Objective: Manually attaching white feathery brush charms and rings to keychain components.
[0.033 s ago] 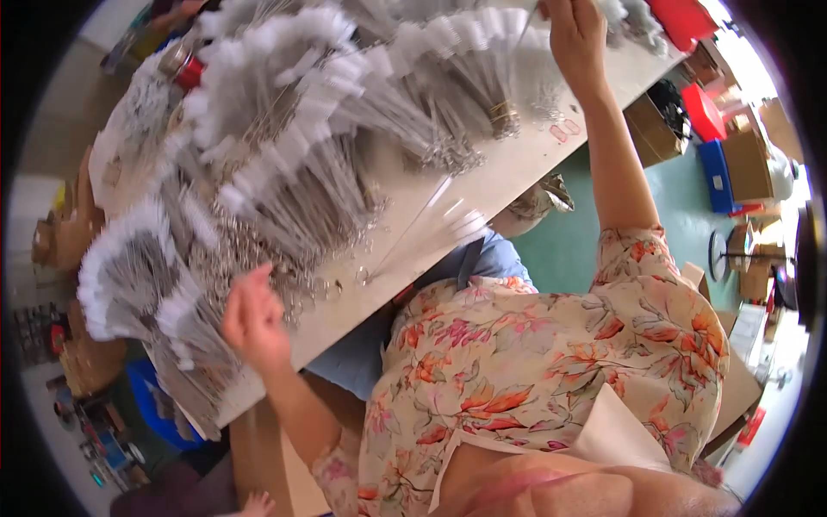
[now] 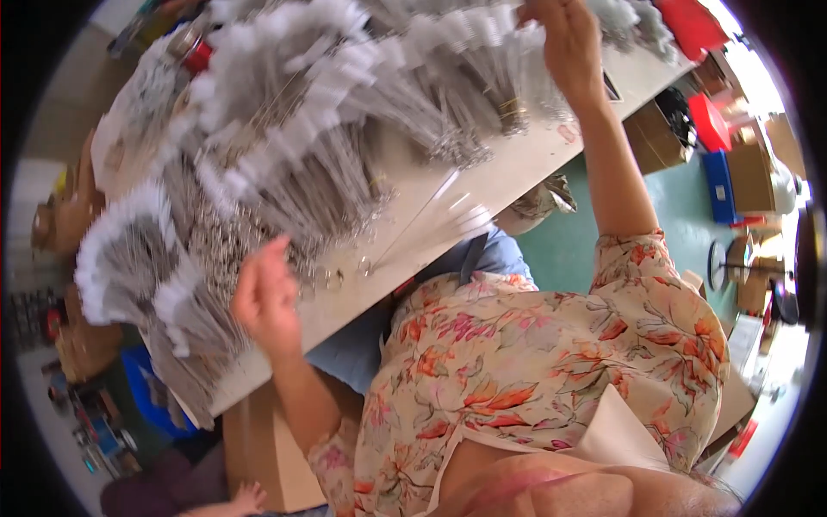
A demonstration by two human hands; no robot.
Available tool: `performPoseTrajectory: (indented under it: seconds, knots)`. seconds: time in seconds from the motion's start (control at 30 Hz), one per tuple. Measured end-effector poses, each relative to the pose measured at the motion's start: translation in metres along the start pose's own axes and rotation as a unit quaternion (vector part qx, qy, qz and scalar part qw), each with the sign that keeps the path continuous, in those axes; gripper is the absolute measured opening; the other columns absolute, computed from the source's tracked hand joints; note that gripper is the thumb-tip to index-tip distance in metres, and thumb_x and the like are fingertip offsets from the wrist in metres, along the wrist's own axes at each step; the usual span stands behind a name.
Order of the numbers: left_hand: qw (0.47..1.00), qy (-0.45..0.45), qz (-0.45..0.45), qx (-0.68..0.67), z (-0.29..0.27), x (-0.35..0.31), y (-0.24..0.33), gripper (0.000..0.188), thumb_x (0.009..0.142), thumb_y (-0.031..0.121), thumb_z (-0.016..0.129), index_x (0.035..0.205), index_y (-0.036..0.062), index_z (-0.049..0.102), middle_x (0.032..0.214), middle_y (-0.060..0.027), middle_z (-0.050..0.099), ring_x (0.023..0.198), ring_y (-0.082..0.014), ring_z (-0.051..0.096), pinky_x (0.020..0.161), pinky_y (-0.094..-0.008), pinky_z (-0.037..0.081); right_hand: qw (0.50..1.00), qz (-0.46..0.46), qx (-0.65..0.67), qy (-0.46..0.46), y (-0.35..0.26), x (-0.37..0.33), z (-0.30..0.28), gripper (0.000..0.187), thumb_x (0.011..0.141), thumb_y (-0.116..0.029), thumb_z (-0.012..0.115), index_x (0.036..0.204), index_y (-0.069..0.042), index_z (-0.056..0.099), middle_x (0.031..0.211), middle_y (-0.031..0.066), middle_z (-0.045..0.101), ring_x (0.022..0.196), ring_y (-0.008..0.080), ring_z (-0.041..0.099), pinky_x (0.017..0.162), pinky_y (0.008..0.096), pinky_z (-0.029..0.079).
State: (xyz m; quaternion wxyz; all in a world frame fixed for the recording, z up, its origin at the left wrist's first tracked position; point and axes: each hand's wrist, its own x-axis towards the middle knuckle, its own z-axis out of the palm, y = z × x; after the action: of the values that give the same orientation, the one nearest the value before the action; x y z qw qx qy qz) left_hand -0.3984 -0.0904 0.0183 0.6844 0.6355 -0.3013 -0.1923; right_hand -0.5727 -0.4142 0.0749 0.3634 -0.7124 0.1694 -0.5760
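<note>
Over the near edge of the table, my left hand (image 2: 267, 297) is slightly blurred, its fingers bent together beside a heap of small metal clasps or rings (image 2: 226, 250). Whatever those fingers may pinch is too small to make out. My right hand (image 2: 570, 47) is raised at the top edge of the view, fingers curled, above bundles of thin wire-stemmed brushes (image 2: 431, 95) with white bristle heads. What it grips cannot be made out. A single brush (image 2: 413, 215) lies apart near the table edge, a ring (image 2: 365, 265) at its lower end.
More brush bundles (image 2: 125, 250) cover the left of the table (image 2: 413, 181). A red can (image 2: 196, 56) stands behind them. Another person's hand (image 2: 248, 498) shows at the lower left beside a cardboard box (image 2: 276, 457). Boxes and a blue bin (image 2: 718, 185) stand on the right.
My left hand has shifted slightly up and to the right. My right hand has turned a little, its fingers now farther left. A dark-edged object now shows beside my right wrist.
</note>
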Motion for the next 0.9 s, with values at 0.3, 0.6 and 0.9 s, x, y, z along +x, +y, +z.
performPoseTrajectory:
  seconds: [0.3, 0.6, 0.9]
  knots:
    - [0.920, 0.078, 0.303, 0.236, 0.040, 0.024, -0.039, 0.014, 0.087, 0.004, 0.055, 0.099, -0.0016, 0.053, 0.088, -0.0052, 0.055, 0.065, -0.0125, 0.053, 0.059, -0.0228, 0.046, 0.864, 0.180, 0.326, -0.338, -0.070, -0.131, 0.146, 0.024, 0.091, -0.018, 0.050, 0.111, -0.005, 0.053, 0.098, 0.0070, 0.057, 0.102, 0.0171, 0.053, 0.088, 0.0313, 0.045]
    - [0.865, 0.084, 0.402, 0.287, 0.040, -0.015, -0.051, 0.024, 0.071, -0.005, 0.068, 0.093, 0.0044, 0.061, 0.102, -0.0114, 0.050, 0.086, -0.0196, 0.055, 0.073, -0.0271, 0.049, 0.653, 0.516, 0.470, -0.293, -0.042, -0.154, 0.156, 0.026, 0.093, -0.026, 0.047, 0.102, -0.005, 0.059, 0.087, 0.0041, 0.060, 0.082, 0.0124, 0.058, 0.076, 0.0242, 0.048]
    - [0.905, 0.001, 0.343, 0.252, -0.010, 0.005, 0.003, 0.082, 0.063, 0.020, 0.079, 0.129, -0.0001, 0.034, 0.122, -0.0137, 0.040, 0.112, -0.0276, 0.042, 0.090, -0.0393, 0.037, 0.743, 0.282, 0.179, -0.579, -0.056, -0.124, 0.132, 0.017, 0.091, -0.017, 0.050, 0.094, -0.004, 0.061, 0.077, 0.0009, 0.059, 0.064, 0.0091, 0.052, 0.059, 0.0245, 0.043]
